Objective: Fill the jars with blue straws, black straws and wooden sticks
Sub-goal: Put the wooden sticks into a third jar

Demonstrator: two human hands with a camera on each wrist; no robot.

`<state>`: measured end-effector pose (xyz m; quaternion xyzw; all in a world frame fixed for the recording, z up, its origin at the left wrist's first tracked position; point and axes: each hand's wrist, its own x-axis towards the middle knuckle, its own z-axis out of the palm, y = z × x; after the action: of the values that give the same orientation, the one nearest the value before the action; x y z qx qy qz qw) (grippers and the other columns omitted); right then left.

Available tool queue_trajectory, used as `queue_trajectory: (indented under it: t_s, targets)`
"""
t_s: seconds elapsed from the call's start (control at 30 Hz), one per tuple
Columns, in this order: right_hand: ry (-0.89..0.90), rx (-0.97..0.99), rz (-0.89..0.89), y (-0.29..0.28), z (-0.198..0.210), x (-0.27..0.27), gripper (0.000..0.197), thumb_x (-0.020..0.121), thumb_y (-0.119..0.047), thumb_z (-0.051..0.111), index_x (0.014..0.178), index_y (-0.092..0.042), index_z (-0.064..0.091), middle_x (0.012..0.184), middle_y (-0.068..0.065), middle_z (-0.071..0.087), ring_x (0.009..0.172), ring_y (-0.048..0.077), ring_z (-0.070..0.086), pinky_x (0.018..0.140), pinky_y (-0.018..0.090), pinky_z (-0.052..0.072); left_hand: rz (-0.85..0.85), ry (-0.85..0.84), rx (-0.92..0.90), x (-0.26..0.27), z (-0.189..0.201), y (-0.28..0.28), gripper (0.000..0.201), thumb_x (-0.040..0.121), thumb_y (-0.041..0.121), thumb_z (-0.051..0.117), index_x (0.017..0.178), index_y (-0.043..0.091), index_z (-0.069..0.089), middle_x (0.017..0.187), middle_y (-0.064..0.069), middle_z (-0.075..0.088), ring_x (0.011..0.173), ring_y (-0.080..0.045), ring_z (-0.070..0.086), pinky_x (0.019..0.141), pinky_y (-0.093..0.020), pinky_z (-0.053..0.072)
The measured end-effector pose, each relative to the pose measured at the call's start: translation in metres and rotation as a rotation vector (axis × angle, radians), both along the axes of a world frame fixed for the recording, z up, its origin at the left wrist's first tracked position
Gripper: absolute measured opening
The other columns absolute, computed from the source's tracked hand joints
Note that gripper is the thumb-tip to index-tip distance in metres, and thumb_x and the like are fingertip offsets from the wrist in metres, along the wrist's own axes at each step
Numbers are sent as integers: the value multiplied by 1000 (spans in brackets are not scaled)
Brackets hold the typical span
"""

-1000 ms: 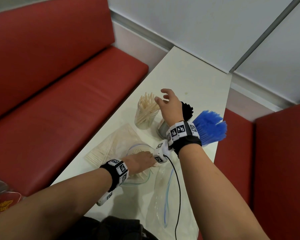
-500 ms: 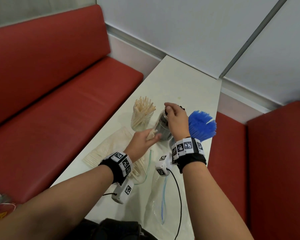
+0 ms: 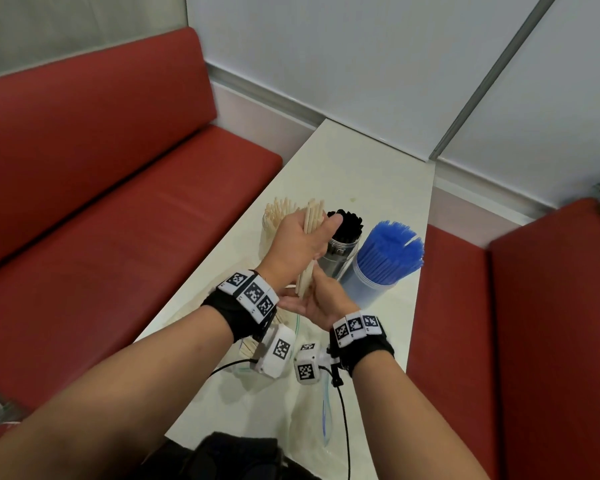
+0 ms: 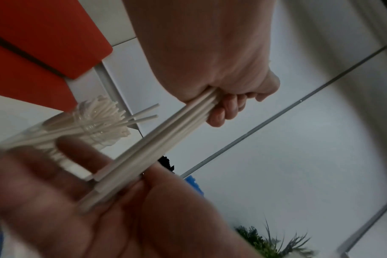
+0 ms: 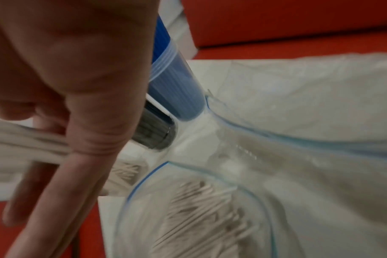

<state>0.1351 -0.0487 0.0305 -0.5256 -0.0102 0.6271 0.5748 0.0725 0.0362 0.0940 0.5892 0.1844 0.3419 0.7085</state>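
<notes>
1. The left hand (image 3: 300, 244) curls its fingers (image 4: 223, 111) around a bundle of wooden sticks (image 3: 310, 244), held upright above the surface (image 3: 368, 161).
2. The right hand (image 3: 317, 301) lies open, palm up, with the lower ends of the bundle resting on it.
3. Three jars stand in a row near the middle of the surface: the jar of wooden sticks (image 3: 274, 220) towards the left edge, then the jar of black straws (image 3: 342, 244), then the jar of blue straws (image 3: 378, 268) at the right edge.
4. A clear zip bag (image 5: 199, 209) with more sticks lies at the near edge.
</notes>
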Motion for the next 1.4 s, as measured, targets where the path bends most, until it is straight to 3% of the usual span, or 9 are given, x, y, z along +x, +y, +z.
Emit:
queue_trajectory:
  t_s: [0.17,0.37,0.47,0.6,0.73,0.97,1.13,1.27,1.4]
  targets:
    - [49,174,3,2,16,11,53,106,-54,37,141,-19,54,129,14,69,119,35,67,85,46,61,36,158,80,-4,-17,-6,35,90,42,68,64,25,52,45,10,48,43,-6,47,51,-23,44]
    - [-207,149,11,7,50,29,92,89,-82,20,135,-12,59,138,27,58,110,39,67,103,65,47,-304,287,-147,-11,-29,8,25,95,30,59,89,6,54,47,6,38,36,-11,31,39,-20,26]
    - [-245,369,-1,10,73,40,82,90,-74,31,127,-7,60,103,17,74,105,33,71,101,50,53,-687,347,-281,-15,-36,10,35,96,25,55,63,20,47,46,6,29,35,-8,23,39,-19,20]
    - [-420,415,39,17,83,38,35,99,-36,61,74,-11,61,50,0,42,50,17,53,73,38,60,-946,290,-405,-20,-46,10,48,88,53,64,57,22,47,46,9,33,35,-4,29,38,-19,25]
    - [-475,420,-186,24,91,39,43,98,-36,66,63,-15,51,49,-1,32,45,16,39,66,36,54,-851,312,-659,-32,-75,17,66,81,80,41,78,16,55,51,6,37,35,-5,29,38,-20,23]
    - [-777,234,151,25,93,31,36,98,-25,67,66,-11,59,75,16,70,68,21,69,63,26,55,-579,335,-975,-30,-98,22,35,91,39,53,71,11,60,50,5,39,32,-3,25,29,-16,16]
    - [-934,-8,579,27,129,62,23,92,-28,74,87,-6,75,93,10,78,88,37,75,86,42,61,-444,423,-842,-32,-101,32,33,102,33,44,83,9,55,60,1,45,37,-4,25,31,-16,20]
    - [-971,158,402,47,160,66,19,92,-15,71,77,-5,74,87,3,77,90,34,76,77,35,64,-439,558,-705,-30,-102,34,38,105,29,41,94,2,65,80,-13,68,55,-15,55,51,-25,49]
    - [-1118,271,228,79,176,65,20,90,-18,73,76,-3,73,82,14,72,82,28,76,76,40,64,-628,862,-213,-31,-109,24,25,99,17,51,102,0,69,99,-13,70,82,-21,65,79,-34,56]
